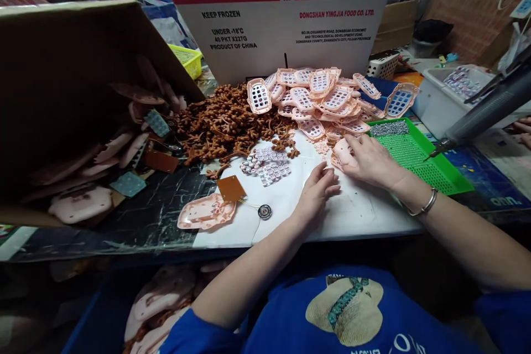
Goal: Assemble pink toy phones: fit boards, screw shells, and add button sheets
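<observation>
Head view, from where I stand: right hand [369,161] comes down over a pink shell [342,154] on the white part of the tabletop [365,210], fingers closed round it from above, apparently to steady it flat. Left hand [318,191] is just beside, fingers loosely curled, released, nothing in them; likely kept close to help. Shell sits in front of the perforated covers [321,82], left of the green tray [458,181]. Visible end points left, toward the left hand; rest is under the hand, so can't tell the long axis for sure. Second, open shell [193,214] lies hollow side up, long axis roughly left-right; brown board [231,188] overlaps its right end, wired speaker [264,211] beside. Brown parts [232,116] and covers are heaped behind, presumably for easy reach. Screwdriver [477,121] slants over the tray, tip down, probably parked near the screws [390,128].
</observation>
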A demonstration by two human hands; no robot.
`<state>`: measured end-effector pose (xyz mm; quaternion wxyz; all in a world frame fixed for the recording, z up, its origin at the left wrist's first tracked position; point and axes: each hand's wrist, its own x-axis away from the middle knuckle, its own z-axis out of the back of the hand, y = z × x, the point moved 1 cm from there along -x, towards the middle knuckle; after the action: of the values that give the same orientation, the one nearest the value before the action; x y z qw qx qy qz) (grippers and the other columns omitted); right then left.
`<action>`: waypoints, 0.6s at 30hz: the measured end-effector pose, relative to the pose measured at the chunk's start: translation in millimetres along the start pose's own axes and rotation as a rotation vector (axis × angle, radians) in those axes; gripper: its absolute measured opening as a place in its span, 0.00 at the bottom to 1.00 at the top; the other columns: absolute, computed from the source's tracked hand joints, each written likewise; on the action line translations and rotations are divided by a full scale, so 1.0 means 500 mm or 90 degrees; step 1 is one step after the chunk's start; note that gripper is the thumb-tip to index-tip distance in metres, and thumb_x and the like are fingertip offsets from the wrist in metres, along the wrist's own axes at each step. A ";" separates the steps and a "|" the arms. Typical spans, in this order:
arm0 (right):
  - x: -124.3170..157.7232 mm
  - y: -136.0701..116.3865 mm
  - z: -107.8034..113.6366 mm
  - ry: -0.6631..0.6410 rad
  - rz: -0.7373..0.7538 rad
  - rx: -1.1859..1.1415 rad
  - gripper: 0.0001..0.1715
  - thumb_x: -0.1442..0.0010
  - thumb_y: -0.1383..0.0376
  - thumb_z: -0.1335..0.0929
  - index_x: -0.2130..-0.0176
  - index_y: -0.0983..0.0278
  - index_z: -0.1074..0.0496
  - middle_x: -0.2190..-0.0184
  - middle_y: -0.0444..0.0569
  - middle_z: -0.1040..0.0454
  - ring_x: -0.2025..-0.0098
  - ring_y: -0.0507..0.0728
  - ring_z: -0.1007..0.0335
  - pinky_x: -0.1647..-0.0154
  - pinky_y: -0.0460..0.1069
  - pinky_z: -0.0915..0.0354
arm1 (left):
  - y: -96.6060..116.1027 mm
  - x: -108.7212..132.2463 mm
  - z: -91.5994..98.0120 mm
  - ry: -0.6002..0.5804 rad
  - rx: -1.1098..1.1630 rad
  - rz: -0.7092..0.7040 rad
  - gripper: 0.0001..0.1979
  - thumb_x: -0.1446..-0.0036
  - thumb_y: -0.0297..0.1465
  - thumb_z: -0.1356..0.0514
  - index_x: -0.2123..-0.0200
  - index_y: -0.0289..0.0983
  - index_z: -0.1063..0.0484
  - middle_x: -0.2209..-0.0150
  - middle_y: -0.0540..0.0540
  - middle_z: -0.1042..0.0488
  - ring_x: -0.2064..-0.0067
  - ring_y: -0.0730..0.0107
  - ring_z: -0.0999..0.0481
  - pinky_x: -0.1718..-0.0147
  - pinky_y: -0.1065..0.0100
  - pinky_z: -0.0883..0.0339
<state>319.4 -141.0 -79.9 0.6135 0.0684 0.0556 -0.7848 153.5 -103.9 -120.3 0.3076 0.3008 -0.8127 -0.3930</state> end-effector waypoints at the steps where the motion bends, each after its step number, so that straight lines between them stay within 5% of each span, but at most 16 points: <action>1: 0.006 0.001 0.003 0.023 0.009 -0.022 0.39 0.42 0.54 0.33 0.38 0.72 0.39 0.49 0.67 0.32 0.47 0.71 0.34 0.48 0.61 0.35 | 0.003 0.002 0.002 0.010 0.004 -0.011 0.23 0.45 0.35 0.35 0.47 0.37 0.33 0.48 0.41 0.31 0.55 0.67 0.26 0.57 0.64 0.29; 4: 0.037 -0.003 0.028 0.071 0.058 -0.169 0.42 0.44 0.55 0.31 0.36 0.70 0.41 0.44 0.63 0.32 0.43 0.69 0.35 0.42 0.62 0.37 | 0.008 0.012 0.007 -0.003 0.024 -0.032 0.24 0.46 0.34 0.34 0.46 0.38 0.32 0.45 0.41 0.31 0.54 0.67 0.25 0.54 0.63 0.30; 10: 0.123 -0.027 0.071 0.033 0.171 -0.436 0.43 0.46 0.56 0.28 0.35 0.58 0.41 0.38 0.53 0.34 0.39 0.64 0.35 0.39 0.62 0.35 | 0.002 0.049 0.002 -0.238 0.060 -0.035 0.27 0.48 0.44 0.32 0.47 0.40 0.27 0.47 0.41 0.26 0.52 0.57 0.23 0.54 0.61 0.29; 18: 0.157 -0.033 0.063 0.036 0.194 -0.457 0.47 0.47 0.56 0.25 0.34 0.57 0.42 0.37 0.53 0.35 0.37 0.65 0.36 0.36 0.63 0.37 | -0.011 0.065 0.019 -0.260 0.067 -0.036 0.30 0.51 0.38 0.29 0.45 0.40 0.30 0.52 0.42 0.23 0.52 0.58 0.23 0.51 0.61 0.32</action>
<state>283.4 -217.6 -62.9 0.7063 -0.1218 0.3329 -0.6128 127.4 -126.1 -121.2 0.1096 0.2534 -0.8688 -0.4112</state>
